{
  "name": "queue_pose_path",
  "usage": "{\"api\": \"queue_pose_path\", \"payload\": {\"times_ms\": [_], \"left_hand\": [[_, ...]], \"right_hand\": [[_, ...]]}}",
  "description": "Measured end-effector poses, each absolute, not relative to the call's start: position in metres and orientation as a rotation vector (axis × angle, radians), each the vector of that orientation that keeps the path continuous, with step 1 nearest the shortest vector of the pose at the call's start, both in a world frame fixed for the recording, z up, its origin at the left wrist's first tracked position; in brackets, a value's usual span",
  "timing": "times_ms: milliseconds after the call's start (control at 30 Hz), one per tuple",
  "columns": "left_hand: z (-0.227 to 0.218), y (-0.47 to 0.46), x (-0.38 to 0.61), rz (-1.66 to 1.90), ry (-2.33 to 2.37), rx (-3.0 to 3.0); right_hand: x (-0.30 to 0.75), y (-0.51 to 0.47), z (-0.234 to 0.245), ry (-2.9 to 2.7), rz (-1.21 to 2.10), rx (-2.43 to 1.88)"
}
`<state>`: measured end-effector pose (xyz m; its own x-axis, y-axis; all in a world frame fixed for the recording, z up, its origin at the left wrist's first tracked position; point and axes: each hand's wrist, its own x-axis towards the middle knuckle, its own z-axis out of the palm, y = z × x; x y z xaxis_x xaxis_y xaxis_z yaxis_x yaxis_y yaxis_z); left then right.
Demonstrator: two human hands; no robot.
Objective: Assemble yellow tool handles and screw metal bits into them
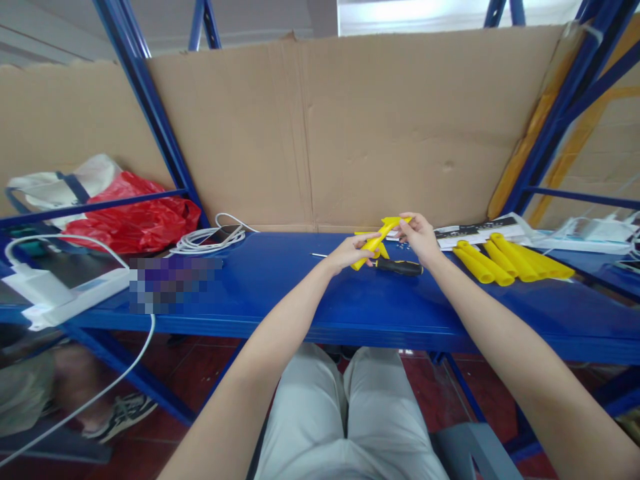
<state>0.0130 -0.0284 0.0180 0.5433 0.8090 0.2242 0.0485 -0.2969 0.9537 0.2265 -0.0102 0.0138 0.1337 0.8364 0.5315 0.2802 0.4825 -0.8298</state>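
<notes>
My left hand (353,253) is closed around the lower end of a yellow plastic handle-like piece (383,239), held tilted just above the blue bench. At its upper end, the fingers of my right hand (417,235) pinch it. Beneath my hands lies a screwdriver (399,267) with a black and yellow grip, its metal tip poking out left of my left hand. Another yellow part shows behind the held piece, partly hidden. A few tiny metal bits (404,247), perhaps screws, lie close to my right hand.
Several yellow tubular handles (515,263) lie at right before printed sheets (475,231). Leftward are a coiled white cable (205,241), a power strip (95,288) and a red plastic bag (135,213). A cardboard panel (400,127) backs the blue bench (270,287). Another person's leg (80,380) shows lower left.
</notes>
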Motion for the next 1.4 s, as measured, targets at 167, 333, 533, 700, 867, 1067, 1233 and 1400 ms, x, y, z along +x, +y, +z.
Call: {"api": "queue_pose_path", "payload": {"times_ms": [167,333,533,700,867,1067,1233,1400], "left_hand": [[0.023,-0.035,0.01,0.811,0.717,1.759],[0.025,-0.041,0.011,0.715,0.612,1.799],[0.021,-0.04,0.014,0.713,0.558,1.836],[0.018,-0.036,0.016,0.783,0.603,1.797],[0.018,-0.034,0.016,0.982,0.805,1.693],[0.015,-0.027,0.016,1.132,1.081,1.573],[0.009,-0.019,0.015,1.117,1.132,1.611],[0.0,-0.009,0.02,1.061,1.232,1.767]], "right_hand": [[0.234,-0.005,0.011,-1.315,0.518,-1.074],[0.235,-0.002,0.012,-1.247,0.607,-1.078],[0.232,-0.007,0.016,-1.127,0.767,-1.12],[0.226,-0.02,0.021,-1.265,0.799,-1.105],[0.214,-0.029,0.02,-1.324,0.848,-1.198],[0.206,-0.024,0.012,-1.593,0.657,-1.407],[0.205,-0.023,0.01,-1.994,0.344,-1.479],[0.205,-0.026,0.01,-2.224,0.265,-1.479]]}}
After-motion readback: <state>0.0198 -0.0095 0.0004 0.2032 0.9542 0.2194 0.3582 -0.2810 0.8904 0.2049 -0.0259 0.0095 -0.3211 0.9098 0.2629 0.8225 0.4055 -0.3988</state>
